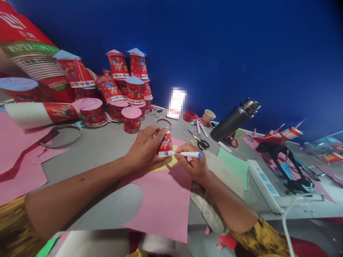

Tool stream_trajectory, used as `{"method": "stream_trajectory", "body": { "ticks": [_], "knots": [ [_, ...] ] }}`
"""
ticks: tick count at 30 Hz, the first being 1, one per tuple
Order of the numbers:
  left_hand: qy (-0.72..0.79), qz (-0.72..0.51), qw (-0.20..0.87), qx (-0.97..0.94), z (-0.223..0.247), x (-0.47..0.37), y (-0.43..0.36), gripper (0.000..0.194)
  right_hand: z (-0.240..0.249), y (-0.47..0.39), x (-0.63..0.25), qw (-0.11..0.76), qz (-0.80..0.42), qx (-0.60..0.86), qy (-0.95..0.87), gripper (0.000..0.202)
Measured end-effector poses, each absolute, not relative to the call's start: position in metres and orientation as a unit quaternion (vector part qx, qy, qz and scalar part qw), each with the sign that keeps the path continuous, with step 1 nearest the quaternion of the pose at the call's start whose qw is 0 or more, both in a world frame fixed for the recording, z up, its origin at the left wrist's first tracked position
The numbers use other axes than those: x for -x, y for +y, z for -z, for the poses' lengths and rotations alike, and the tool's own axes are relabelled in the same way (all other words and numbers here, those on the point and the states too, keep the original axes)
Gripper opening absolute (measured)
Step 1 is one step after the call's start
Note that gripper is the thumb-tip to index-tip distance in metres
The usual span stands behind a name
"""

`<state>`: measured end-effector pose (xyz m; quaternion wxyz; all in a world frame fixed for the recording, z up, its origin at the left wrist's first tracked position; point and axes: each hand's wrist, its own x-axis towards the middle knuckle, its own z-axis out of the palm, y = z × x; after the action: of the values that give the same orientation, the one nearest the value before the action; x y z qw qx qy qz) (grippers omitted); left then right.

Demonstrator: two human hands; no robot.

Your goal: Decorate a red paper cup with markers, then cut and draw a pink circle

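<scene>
A small red patterned paper cup [166, 142] stands upside down on a yellow sheet of paper [169, 163]. My left hand [146, 144] is closed on its left side and top. Between the fingers of my right hand [193, 162] is a white marker [189, 154] with a blue end. Its tip meets the paper close to the cup's lower rim; whether it touches the cup I cannot tell. Under the yellow paper lies a pink sheet [163, 203] with a rounded piece cut out. Just behind the cup is a thin ring [164, 121].
Stacked red cups with paper tops [134, 91] rise at the back left, near another ring [63, 135]. Scissors [199, 140], a black thermos bottle [233, 121] and a blurred bright phone [176, 103] stand or lie behind. A power strip [264, 185] lies right.
</scene>
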<state>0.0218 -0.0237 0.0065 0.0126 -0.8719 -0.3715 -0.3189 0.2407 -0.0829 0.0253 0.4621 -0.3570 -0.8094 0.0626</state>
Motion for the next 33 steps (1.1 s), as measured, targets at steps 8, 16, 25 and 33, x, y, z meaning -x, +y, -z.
{"method": "stream_trajectory", "body": {
  "ticks": [8, 16, 25, 33],
  "knots": [
    [-0.369, 0.322, 0.001, 0.872, -0.0071, -0.0215, -0.0240, 0.085, -0.0268, -0.0822, -0.2399, 0.449, -0.045, 0.337, -0.826, 0.010],
    [-0.364, 0.321, 0.009, 0.874, -0.0080, -0.0206, -0.0246, 0.085, -0.0264, -0.0820, -0.2401, 0.436, -0.051, 0.348, -0.829, 0.010],
    [-0.387, 0.316, -0.010, 0.866, -0.0057, -0.0220, -0.0246, 0.092, -0.0280, -0.0822, -0.2428, 0.485, -0.053, 0.353, -0.799, 0.013],
    [-0.388, 0.321, -0.058, 0.862, -0.0061, -0.0197, -0.0196, 0.090, -0.0196, -0.0757, -0.2470, 0.415, -0.048, 0.364, -0.832, 0.017]
  ]
}}
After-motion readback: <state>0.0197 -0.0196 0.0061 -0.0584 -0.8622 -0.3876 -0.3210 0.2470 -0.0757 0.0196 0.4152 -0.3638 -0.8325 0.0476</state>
